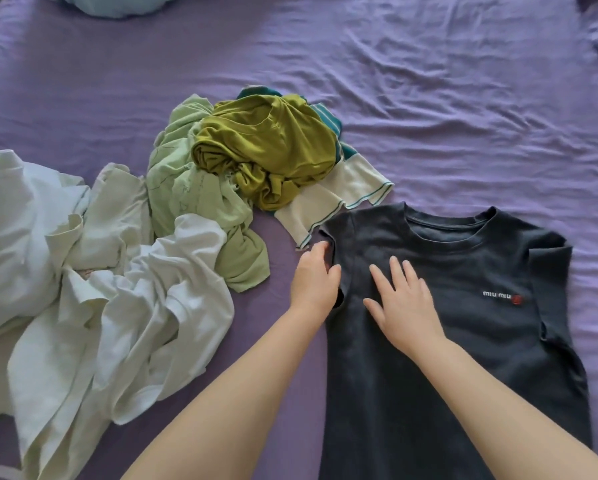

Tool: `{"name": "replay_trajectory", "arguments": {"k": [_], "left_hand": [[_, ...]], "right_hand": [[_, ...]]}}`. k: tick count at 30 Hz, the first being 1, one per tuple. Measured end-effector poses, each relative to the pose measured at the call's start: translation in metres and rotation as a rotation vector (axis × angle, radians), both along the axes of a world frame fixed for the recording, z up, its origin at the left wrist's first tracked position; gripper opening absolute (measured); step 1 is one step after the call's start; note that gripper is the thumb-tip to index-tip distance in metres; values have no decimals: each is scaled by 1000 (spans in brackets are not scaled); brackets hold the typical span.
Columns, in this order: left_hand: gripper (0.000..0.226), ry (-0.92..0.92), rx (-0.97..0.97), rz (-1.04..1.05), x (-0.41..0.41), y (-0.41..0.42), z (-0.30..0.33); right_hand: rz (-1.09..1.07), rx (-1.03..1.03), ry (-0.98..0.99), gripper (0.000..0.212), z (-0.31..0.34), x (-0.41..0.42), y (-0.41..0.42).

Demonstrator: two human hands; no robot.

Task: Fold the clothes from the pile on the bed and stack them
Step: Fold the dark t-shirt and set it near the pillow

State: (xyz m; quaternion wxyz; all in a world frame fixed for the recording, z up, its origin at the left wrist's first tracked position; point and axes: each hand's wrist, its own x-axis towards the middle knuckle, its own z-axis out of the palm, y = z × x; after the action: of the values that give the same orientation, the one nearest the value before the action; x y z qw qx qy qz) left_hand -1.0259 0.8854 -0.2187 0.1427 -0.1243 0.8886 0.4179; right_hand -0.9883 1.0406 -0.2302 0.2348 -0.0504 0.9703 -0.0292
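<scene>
Item: dark T-shirt [446, 341], flat, near right on the bed [429, 98]. Right hand [406, 306] presses it, fingers straight; left hand [313, 282] pinches the sleeve, which is best folded inward on a straight line. Far left: unfolded pile [200, 188].

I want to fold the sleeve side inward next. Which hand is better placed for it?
Left, probably. The left hand already grips the dark grey cotton T-shirt at its sleeve edge; the right hand lies flat on the chest.
</scene>
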Motion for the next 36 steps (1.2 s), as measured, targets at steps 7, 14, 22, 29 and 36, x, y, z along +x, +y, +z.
{"name": "replay_trajectory", "arguments": {"k": [7, 14, 22, 29, 36], "left_hand": [[54, 99, -124, -575, 3, 21, -7], [72, 183, -665, -749, 3, 26, -49], [76, 117, -747, -774, 10, 28, -53], [64, -33, -656, -706, 135, 28, -29], [66, -141, -816, -732, 234, 51, -5]], "right_hand": [[-131, 142, -78, 65, 8, 62, 31], [-200, 121, -120, 84, 7, 112, 46], [-142, 104, -183, 68, -26, 110, 65], [31, 68, -131, 70, 0, 150, 80], [172, -15, -121, 74, 23, 225, 102]]}}
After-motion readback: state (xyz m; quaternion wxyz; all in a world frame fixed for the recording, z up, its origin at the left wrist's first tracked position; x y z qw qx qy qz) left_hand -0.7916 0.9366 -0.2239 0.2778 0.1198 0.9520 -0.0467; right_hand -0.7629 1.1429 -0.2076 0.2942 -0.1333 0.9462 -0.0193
